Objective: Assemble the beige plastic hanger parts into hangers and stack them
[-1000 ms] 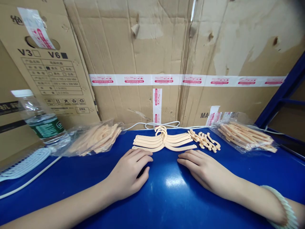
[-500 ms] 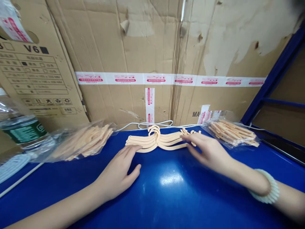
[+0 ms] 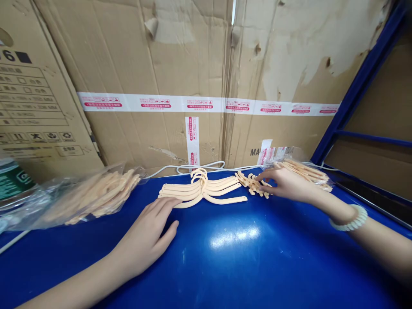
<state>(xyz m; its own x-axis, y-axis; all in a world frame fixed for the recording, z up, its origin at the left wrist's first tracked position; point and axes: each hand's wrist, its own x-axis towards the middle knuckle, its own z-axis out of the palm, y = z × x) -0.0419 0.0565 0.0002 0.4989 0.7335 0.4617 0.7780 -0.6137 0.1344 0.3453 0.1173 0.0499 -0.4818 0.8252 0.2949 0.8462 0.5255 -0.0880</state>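
Several beige clothes hangers (image 3: 222,186) lie overlapped in a row on the blue table, their curved hooks (image 3: 198,175) bunched at the back. My left hand (image 3: 144,236) rests over the left end of the nearest hanger, fingers stretched out and thumb apart. To the right of the hangers lies a loose pile of small beige pieces (image 3: 249,182), which look like hooks or short connectors. My right hand (image 3: 283,184) reaches into that pile from the right, its thumb and fingers apart around some pieces. Its fingertips partly cover the pile, and nothing is seen lifted.
Clear plastic bags of beige hanger parts lie at left (image 3: 106,193) and right (image 3: 305,171). A bottle with a green label (image 3: 16,182) stands far left. A white cable (image 3: 167,168) runs along the back, before a cardboard wall (image 3: 144,137). A dark flat object (image 3: 370,199) lies right.
My right hand has moved right, from the hangers' right ends to the pile of small pieces. My left hand stays on the hangers. The view has shifted slightly right.
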